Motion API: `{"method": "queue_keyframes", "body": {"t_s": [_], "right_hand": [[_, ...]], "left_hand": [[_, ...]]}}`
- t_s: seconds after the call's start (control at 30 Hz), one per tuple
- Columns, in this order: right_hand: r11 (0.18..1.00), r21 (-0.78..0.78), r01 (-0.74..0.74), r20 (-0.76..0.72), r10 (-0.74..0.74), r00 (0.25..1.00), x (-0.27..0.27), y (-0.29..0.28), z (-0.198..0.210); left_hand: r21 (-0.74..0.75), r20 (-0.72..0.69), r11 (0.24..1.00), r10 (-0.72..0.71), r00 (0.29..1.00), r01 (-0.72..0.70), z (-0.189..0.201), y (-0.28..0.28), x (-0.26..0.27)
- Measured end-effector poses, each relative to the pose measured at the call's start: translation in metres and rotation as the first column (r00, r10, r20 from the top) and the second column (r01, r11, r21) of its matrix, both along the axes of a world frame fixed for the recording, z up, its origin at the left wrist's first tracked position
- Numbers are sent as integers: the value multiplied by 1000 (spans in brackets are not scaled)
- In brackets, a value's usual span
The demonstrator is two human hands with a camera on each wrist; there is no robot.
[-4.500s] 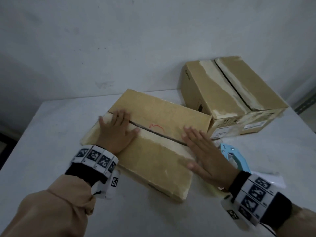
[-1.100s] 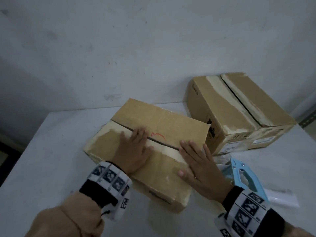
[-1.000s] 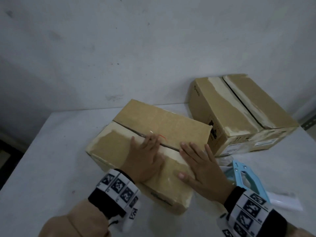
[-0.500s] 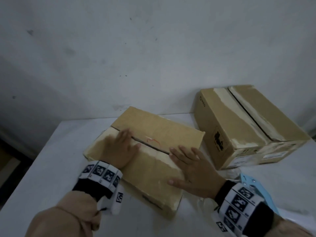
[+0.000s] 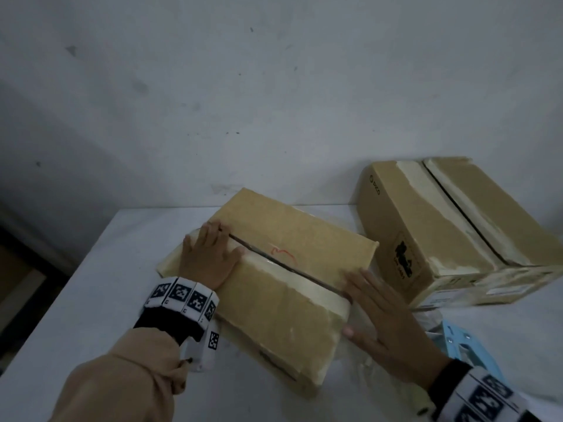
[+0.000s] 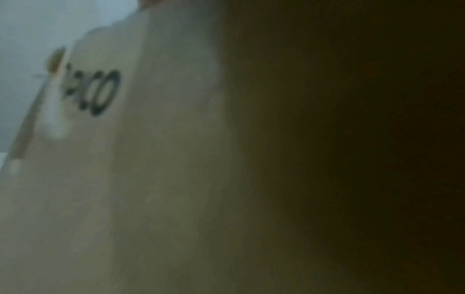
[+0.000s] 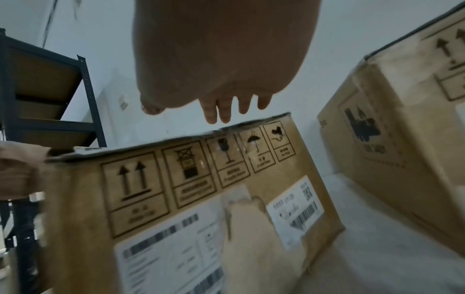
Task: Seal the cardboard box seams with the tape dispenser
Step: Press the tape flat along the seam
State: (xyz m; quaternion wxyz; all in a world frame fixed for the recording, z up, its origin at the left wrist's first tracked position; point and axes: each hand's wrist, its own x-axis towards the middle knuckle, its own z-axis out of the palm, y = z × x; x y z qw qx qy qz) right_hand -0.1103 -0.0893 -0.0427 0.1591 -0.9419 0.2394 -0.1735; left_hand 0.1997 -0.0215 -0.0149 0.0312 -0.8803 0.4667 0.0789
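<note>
A flat cardboard box [image 5: 292,239] lies on the white table, its centre seam [image 5: 274,263] running diagonally under clear tape. My left hand [image 5: 210,254] presses flat on the seam's left end. At the box's right end my right hand [image 5: 380,318] hovers with fingers straight, its fingertips at the seam's end; in the right wrist view that hand [image 7: 226,107] is above the box's labelled end face [image 7: 191,199]. The blue tape dispenser [image 5: 466,345] lies on the table behind my right wrist, partly hidden. The left wrist view shows only a blurred box side [image 6: 151,159].
A second, taller cardboard box [image 5: 451,226] stands at the back right, close to the first box's far corner. The table [image 5: 100,284] meets a grey wall behind. A dark metal shelf rack [image 7: 45,95] appears in the right wrist view.
My left hand has slid leftward along the seam to its left end. My right hand has moved to the right, off the box top toward its right end. The camera has tilted.
</note>
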Motion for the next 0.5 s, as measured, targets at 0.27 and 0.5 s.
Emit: {"method": "queue_keyframes", "body": {"t_s": [0.27,0.5], "right_hand": [[970,-134,202,-166,-223,961,33,1,-3],[934,-105,341,-212,-357,910,62,41,-1]], "left_hand": [[23,-144,998,-49,988,52,3,27,-101],[-99,-72,994,-48,996,41,-4,24,-53]]}}
